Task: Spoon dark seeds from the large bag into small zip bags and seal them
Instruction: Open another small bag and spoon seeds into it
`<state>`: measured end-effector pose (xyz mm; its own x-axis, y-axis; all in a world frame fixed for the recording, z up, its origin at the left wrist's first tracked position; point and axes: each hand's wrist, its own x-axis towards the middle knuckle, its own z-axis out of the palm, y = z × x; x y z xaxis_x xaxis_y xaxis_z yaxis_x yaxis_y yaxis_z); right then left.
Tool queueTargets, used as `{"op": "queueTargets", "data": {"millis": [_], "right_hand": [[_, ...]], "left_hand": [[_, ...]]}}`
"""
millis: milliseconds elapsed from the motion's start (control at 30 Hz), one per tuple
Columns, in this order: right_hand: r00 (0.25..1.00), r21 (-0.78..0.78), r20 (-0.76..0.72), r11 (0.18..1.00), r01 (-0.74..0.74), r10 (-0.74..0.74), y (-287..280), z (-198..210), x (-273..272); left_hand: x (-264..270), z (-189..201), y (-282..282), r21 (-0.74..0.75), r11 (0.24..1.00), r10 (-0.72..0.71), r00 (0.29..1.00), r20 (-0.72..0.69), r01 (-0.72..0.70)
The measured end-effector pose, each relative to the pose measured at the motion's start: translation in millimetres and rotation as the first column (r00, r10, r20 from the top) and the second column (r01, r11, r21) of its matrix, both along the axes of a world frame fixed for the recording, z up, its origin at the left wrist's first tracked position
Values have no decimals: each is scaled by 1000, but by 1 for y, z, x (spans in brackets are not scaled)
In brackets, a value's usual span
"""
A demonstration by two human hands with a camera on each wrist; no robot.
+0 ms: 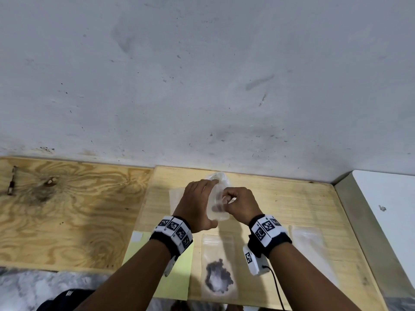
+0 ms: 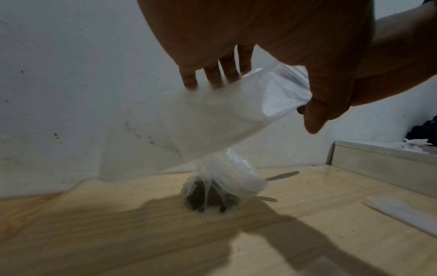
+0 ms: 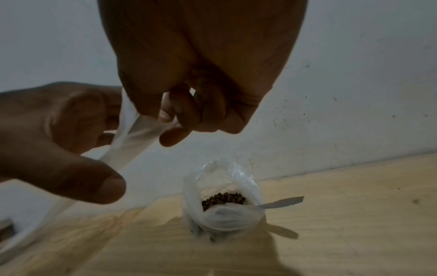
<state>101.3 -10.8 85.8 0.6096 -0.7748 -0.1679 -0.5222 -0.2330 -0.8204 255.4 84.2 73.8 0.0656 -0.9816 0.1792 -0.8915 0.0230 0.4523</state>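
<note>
- The plywood board [image 1: 56,212] takes the left of the desk; a small metal piece [image 1: 12,180] lies near its far-left corner, well apart from the work.
- A green sheet [image 1: 177,274] lies at the near edge, just left of a filled bag [image 1: 219,265], which lies flat with dark seeds [image 1: 219,277] pooled at its bottom. Whether its zip is pressed home I cannot tell.
- The left hand [image 1: 197,205] holds a small bag [image 2: 224,115] in the air above the desk's middle: four fingers behind it, thumb in front, the grip clamped on the film.
- The right hand [image 1: 240,205] has its grip together on the same bag's edge, thumb and curled fingers pinching the plastic, probably opening the mouth or running the zip. A few dark seeds seem to sit low in it.
- The large bag [image 3: 224,205] stands just behind the hands near the far edge, mouth open, seeds showing, a spoon [image 3: 283,202] handle sticking out to the right.
- Empty bags [image 1: 310,241] lie toward the right edge.
- Risks, as I judge them: the film is thin and slippery, so an uneven pull could tip the small bag and scatter seeds; a seed caught in the zip track would spoil the seal; a knuckle or wrist band brushing the large bag could topple it.
</note>
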Motion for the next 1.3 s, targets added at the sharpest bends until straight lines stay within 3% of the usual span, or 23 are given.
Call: {"op": "queueTargets", "data": {"millis": [167,433,567,633,700,800,900,1000,1100,1200,1300], "right_hand": [[987,-43,-160,999,6,-13,4,2,1],[996,176,-47,981,84,-77,0,-22,3],[991,330,10,936,124,-135,-4,-31,1],[970,299,51,930,213,-238,-11,-40,-5],[925,173,51,916,362,-375,-23,-49,-13],[884,-7,-153,894,447,-443,-41,-63,-27],[849,36,-404,921,387,-341,-58,-77,-33],[808,123,-562,948,293,-177,-69,-88,-29],[806,164,-580,953,256,-117,-76,-93,-23],[852,138,-498,955,264,-163,-79,-89,-18],[910,49,-272,940,337,-312,-77,-88,-15]], "left_hand": [[4,-6,3,14,1000,-23,992,-120,25],[12,-17,8,214,974,137,938,-317,-70],[16,-36,7,296,939,295,848,-441,-173],[20,-43,4,330,909,394,782,-483,-255],[27,-48,-1,382,872,478,703,-528,-306],[35,-53,-11,451,832,548,607,-575,-324],[38,-56,-21,502,815,568,571,-592,-290],[39,-58,-34,514,829,536,574,-619,-220],[38,-60,-46,553,815,529,613,-587,-175],[37,-63,-56,598,785,534,665,-521,-162],[40,-66,-61,603,779,552,643,-531,-171]]}}
